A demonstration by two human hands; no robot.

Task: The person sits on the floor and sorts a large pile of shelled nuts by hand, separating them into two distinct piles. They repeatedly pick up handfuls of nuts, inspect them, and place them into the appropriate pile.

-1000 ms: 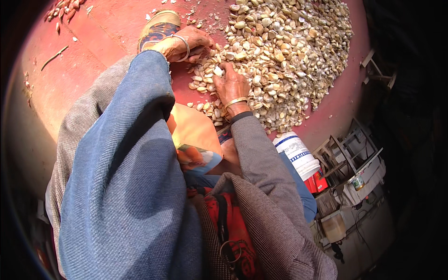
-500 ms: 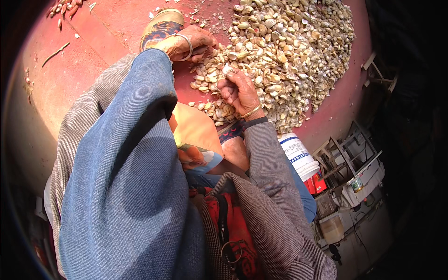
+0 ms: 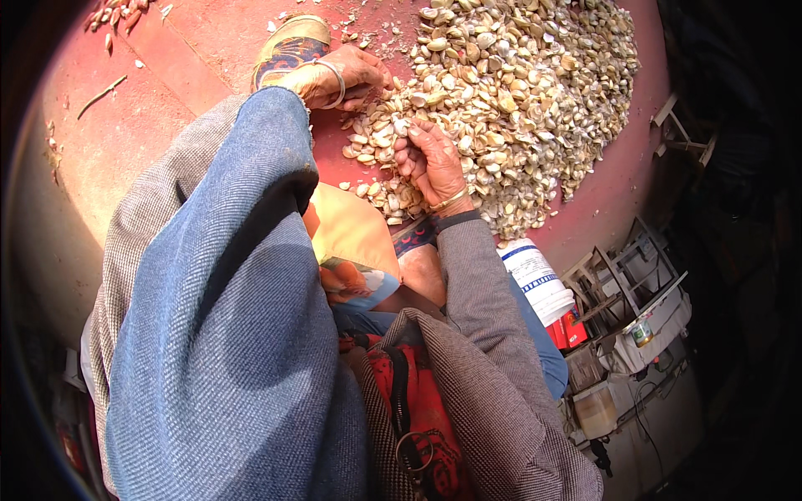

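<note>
Pale shell pieces [image 3: 510, 92] lie heaped on the red floor [image 3: 167, 108]. At the heap's near edge the right hand [image 3: 434, 159] curls its fingers [image 3: 405, 154] closed around one piece, wrist bent, bangle showing. The left hand [image 3: 347, 75] rests at the heap's left edge, fingers folded; its grip cannot be told. A white container [image 3: 535, 280] stands below the heap, contents hidden.

— Where does the view sit?
— On the person's head, looking steeply down over a blue-clad knee [image 3: 225, 334] and grey sleeve [image 3: 484, 334], both very near the lens.
— And which way does it face?
— Forward along the red floor [image 3: 167, 75] to the shell heap [image 3: 518, 92] at the top edge. It is a fisheye, so the rim curves and darkens.
</note>
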